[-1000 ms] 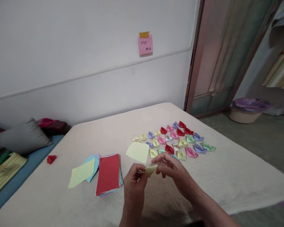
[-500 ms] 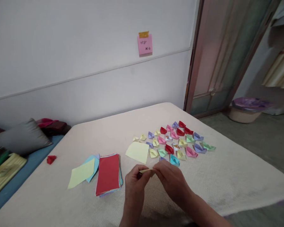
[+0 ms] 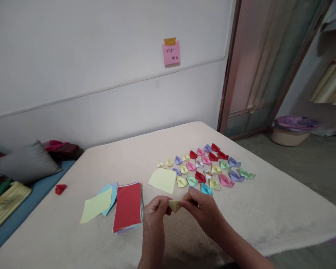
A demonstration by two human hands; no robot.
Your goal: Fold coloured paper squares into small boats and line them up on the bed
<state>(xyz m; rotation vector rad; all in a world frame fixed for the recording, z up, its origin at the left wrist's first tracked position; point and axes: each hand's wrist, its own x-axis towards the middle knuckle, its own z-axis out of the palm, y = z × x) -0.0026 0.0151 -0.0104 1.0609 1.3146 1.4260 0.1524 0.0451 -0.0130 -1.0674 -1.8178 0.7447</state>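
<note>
Two bare hands meet above a cream-covered table (image 3: 268, 213), pinching a small folded yellow paper (image 3: 174, 206) between them. The left hand (image 3: 154, 215) closes thumb and fingers on the paper's left edge; the right hand (image 3: 203, 211) grips its right side, fingers curled in tight. The paper sits in the narrow gap between both sets of fingertips, held just off the cloth. Just beyond the hands lies a flat yellow sheet (image 3: 162, 180). Beyond the right hand spreads a cluster of folded paper boats (image 3: 210, 166) in red, pink, blue, green and yellow. To the left of the left hand rests a stack of coloured sheets (image 3: 128, 206), red on top, with a loose yellow-green sheet (image 3: 96, 205) beside it.
</note>
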